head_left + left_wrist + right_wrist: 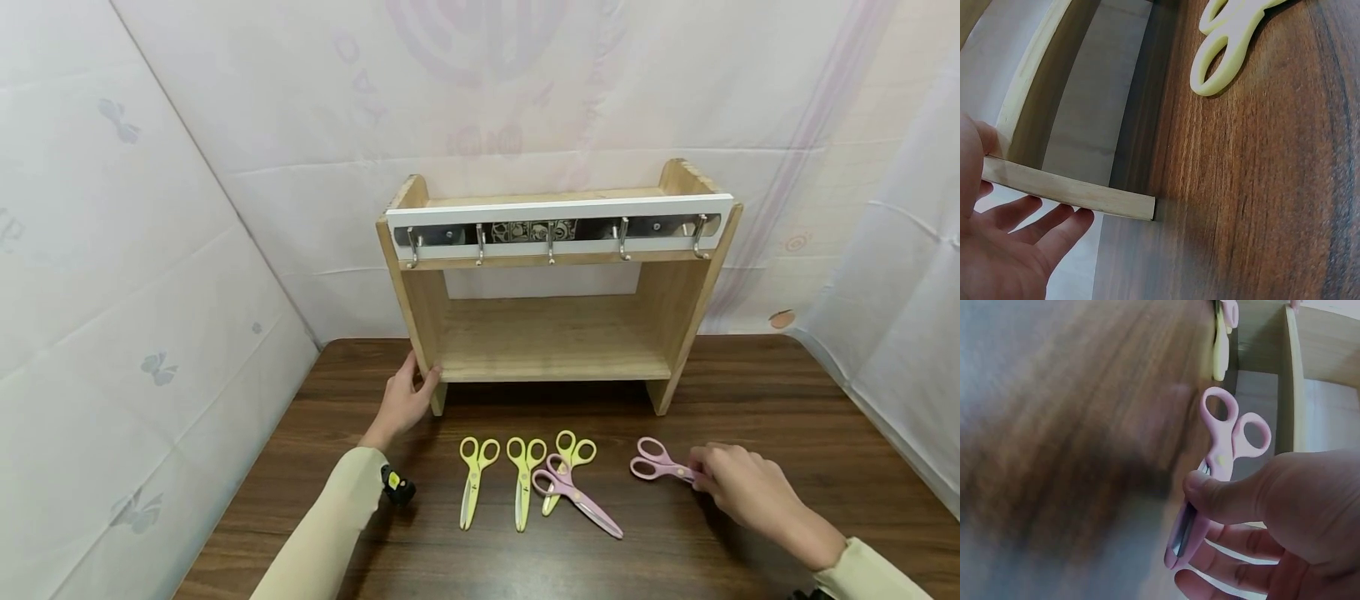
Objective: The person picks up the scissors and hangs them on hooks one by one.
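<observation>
My left hand [401, 404] grips the lower left side panel of a wooden shelf [555, 337], thumb at the front edge and fingers on the outer face. In the left wrist view that panel [1072, 190] sits between thumb and fingers. My right hand [746, 492] pinches a pair of pink scissors [678, 472] by the blades, handles pointing left toward the shelf. The right wrist view shows the thumb across the blades of these scissors [1221, 440], with the fingers behind. Between the hands, another pair of pink scissors [588, 507] lies partly over yellow scissors [551, 502].
Two more yellow scissors, one pair [470, 496] on the left and one pair [522, 496] beside it, lie on the brown wooden table [300, 500]. A white hook rail [457, 250] with several metal hooks runs across the shelf's upper front. Patterned white sheets [300, 108] hang behind.
</observation>
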Tool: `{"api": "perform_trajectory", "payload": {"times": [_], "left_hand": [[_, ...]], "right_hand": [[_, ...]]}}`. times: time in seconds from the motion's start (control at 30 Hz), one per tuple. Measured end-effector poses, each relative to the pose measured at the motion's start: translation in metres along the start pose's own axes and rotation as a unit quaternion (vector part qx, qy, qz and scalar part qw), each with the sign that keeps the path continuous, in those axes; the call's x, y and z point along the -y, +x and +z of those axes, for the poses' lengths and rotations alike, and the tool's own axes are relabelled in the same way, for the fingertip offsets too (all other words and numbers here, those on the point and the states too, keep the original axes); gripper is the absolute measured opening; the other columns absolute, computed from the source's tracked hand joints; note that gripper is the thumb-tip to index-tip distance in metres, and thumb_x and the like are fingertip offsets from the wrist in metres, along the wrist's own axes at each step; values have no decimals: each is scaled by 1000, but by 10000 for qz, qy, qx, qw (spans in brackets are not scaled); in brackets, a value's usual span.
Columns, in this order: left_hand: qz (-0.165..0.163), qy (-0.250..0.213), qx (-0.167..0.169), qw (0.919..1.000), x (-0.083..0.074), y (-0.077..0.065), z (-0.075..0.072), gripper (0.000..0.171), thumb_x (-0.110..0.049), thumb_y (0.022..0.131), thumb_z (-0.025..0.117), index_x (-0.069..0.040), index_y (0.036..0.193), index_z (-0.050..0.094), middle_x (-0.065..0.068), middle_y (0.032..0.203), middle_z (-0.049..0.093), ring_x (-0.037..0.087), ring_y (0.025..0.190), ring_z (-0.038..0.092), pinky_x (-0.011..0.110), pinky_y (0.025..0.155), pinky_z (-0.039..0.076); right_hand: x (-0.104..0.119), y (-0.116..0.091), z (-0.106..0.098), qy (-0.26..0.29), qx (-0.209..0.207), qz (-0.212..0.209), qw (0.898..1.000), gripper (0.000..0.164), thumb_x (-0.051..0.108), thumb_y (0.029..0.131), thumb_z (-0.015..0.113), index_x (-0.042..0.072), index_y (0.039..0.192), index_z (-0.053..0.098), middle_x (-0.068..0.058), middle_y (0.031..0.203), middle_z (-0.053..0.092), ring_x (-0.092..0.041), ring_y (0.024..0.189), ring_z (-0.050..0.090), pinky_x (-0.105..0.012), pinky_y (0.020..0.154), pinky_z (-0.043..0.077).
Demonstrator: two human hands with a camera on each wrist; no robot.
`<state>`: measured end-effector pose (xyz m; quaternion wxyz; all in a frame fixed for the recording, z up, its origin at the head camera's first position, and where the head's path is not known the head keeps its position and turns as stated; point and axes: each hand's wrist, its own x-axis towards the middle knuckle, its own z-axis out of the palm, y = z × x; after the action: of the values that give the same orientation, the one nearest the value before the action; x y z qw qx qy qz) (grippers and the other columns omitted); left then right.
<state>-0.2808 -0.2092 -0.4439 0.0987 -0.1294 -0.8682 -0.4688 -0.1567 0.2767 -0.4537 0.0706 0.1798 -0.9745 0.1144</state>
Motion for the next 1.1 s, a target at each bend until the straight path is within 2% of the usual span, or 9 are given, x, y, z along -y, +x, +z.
{"api": "perform_trajectory", "payload": {"times": [0.27,0.43,0.63,0.87,0.93,1.0,1.1], "left_hand": [[-58,118,66,9999,1,0,1,58,-28,111,49,-9,161,28,30,145,52,41,132,55,52,102,52],[-111,51,46,9999,2,0,2,60,-28,111,48,-8,163,25,30,148,49,41,133,54,52,102,51],[-169,64,13,9998,-1,-2,3,59,-27,111,48,-8,162,26,30,147,50,41,132,55,53,101,52],[-156,47,-6,9999,-2,-4,5,59,-25,111,48,-6,162,25,31,146,50,42,133,54,54,101,52],[-145,50,-33,9999,-2,-4,4,58,-25,111,48,-6,162,26,31,146,51,42,132,55,54,100,52],[-143,63,-47,9999,-3,-4,4,57,-26,111,48,-7,161,27,30,145,52,42,131,56,54,100,52],[-140,74,-54,9999,-3,-4,4,57,-26,111,48,-6,161,28,30,144,53,42,130,56,54,99,53]], "right_hand": [[1,16,-26,-140,-665,-336,9971,31,6,80,86,26,80,63,16,73,46,-5,59,44,-29,43,35],[1,29,-48,-226,-1191,-705,9901,25,6,79,87,23,85,70,14,77,54,-3,61,45,-27,44,37],[-2,44,-74,-286,-2149,-1186,9690,26,3,73,90,17,88,73,8,81,64,-2,61,46,-26,44,38],[-2,58,-104,-111,-3028,-1286,9443,31,-3,66,91,11,89,75,0,84,69,-12,63,55,-32,49,44],[-2,62,-111,-40,-3236,-1341,9366,28,-3,69,89,8,90,76,-2,83,69,-14,65,55,-29,53,44],[-3,67,-117,113,-3440,-1362,9290,14,16,86,85,7,91,77,-2,82,69,-11,66,55,-22,58,44],[-2,73,-125,313,-3647,-1304,9214,13,14,87,84,4,91,77,-4,81,70,-3,71,54,-10,65,43]]}}
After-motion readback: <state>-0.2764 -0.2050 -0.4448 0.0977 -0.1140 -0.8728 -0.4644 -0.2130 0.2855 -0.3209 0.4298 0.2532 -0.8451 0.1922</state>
